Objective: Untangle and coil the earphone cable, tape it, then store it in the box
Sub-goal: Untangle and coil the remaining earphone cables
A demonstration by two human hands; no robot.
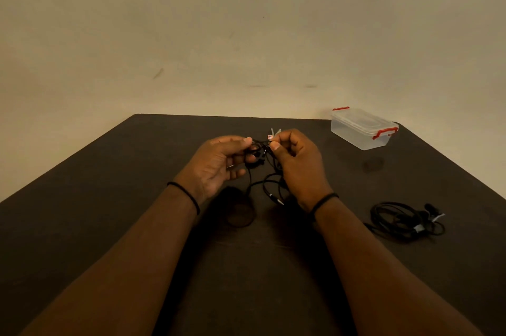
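— Where is the earphone cable (264, 171)?

— Above the middle of the dark table (109, 171), held up between both hands. The left hand (219, 163) pinches the black tangle at its top with thumb and fingertips. The right hand (294, 163) pinches it too, just beside the left; loops hang beneath.

— And the box (362, 127)?

— Clear, red clips, lid on, at the far right. A second cable bundle (405, 219) lies near the right forearm.
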